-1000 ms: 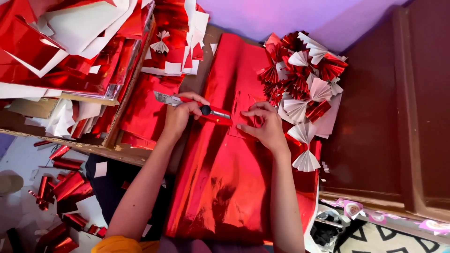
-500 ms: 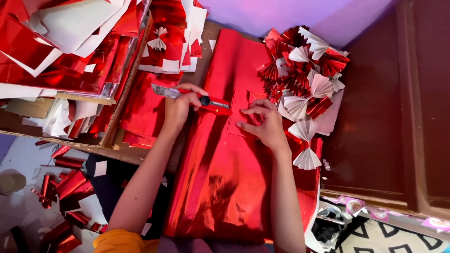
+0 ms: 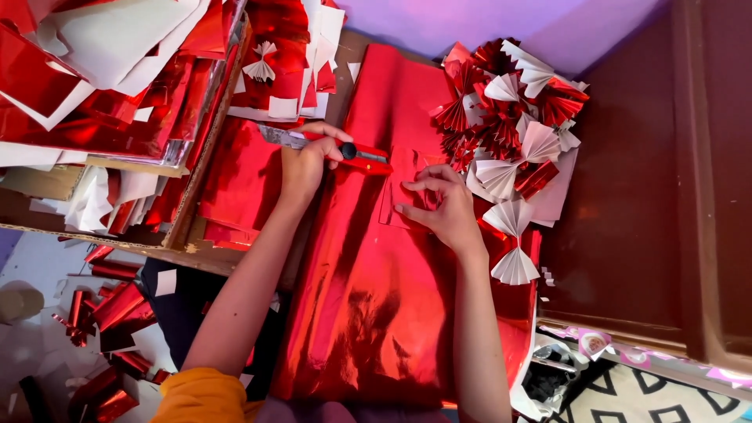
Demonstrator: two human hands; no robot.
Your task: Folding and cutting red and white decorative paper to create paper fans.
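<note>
A long sheet of shiny red foil paper point(image 3: 392, 305) lies in front of me over the brown table. My left hand point(image 3: 305, 160) grips a red utility knife point(image 3: 356, 155), its metal blade pointing left beyond my fist. My right hand point(image 3: 439, 205) presses its fingertips on a small cut piece of red foil point(image 3: 399, 188) that rests on the big sheet. The knife sits just left of and above that piece.
A heap of folded red and white paper fans point(image 3: 513, 133) lies at the right of the sheet. A cardboard box point(image 3: 200, 168) full of red and white foil scraps stands at the left. Rolled foil offcuts point(image 3: 110, 305) litter the floor below. Dark brown wood point(image 3: 642, 204) fills the right.
My left hand has lifted the knife slightly up and to the left, away from the small piece. My right hand stays pressed on the foil.
</note>
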